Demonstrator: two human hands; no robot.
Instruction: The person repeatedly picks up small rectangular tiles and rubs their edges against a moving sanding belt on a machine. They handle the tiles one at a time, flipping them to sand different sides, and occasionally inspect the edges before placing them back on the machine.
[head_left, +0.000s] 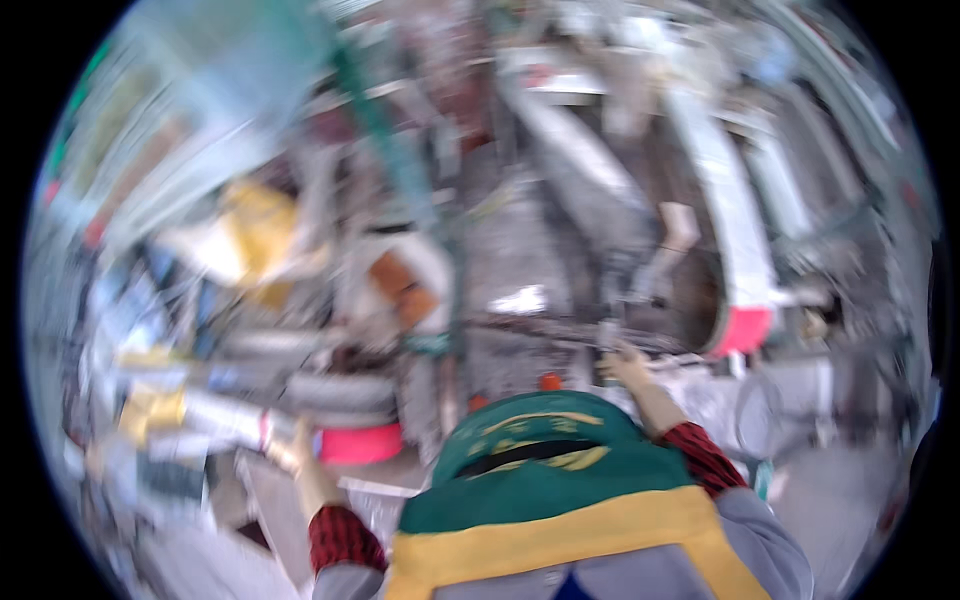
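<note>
Motion blur smears the whole head view. My left hand (289,448) is at the lower left, touching or right beside the end of a white tube-like thing (222,414) with a yellow far end; its fingers are too smeared to show a grip. Just right of that hand is a bright pink-red band (360,444) below a grey rounded part. My right hand (626,366) reaches forward to a thin upright grey piece (609,333) by the edge of a machine. Whether its fingers close on that piece is unclear. Both forearms have red and black cuffs.
A long white curved guard (722,190) with a pink-red end stands at the right. Ahead lies a grey metal surface (520,250) with a bright reflection. Orange-brown pieces (403,288) rest on something white, left of centre. A yellow and white bundle (258,230) sits farther left.
</note>
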